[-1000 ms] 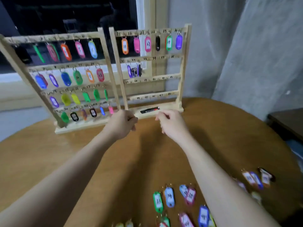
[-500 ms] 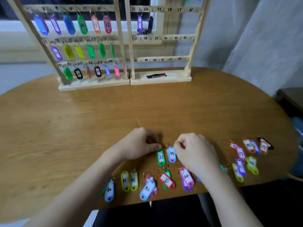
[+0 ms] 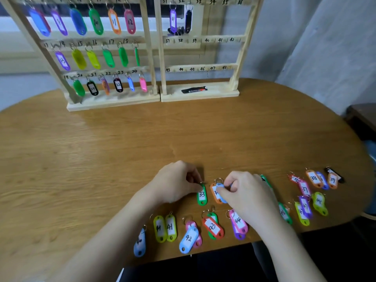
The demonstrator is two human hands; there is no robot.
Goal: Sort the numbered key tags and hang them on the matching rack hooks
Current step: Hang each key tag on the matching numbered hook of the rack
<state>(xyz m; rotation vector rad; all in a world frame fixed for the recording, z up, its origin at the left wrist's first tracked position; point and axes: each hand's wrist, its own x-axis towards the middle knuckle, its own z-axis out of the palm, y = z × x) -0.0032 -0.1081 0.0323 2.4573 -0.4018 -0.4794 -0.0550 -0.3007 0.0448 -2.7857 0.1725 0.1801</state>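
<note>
The racks (image 3: 154, 58) are cut off at the top. The right hand (image 3: 247, 197) pinches a blue tag (image 3: 220, 188), its number hidden, over an orange tag (image 3: 214, 195). The left hand (image 3: 175, 183) pinches the ring of tag 33 (image 3: 201, 196) on the table (image 3: 101, 149).

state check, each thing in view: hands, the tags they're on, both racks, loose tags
left hand: pinches the ring of the green tag 33
green tag 33: flat on the table
right hand: pinches a light blue tag
light blue tag: over an orange tag, number hidden
left rack: visible hooks filled
right rack: tags on 31 and 32; 33 to 48 bare
loose tags: lying on the table
</note>
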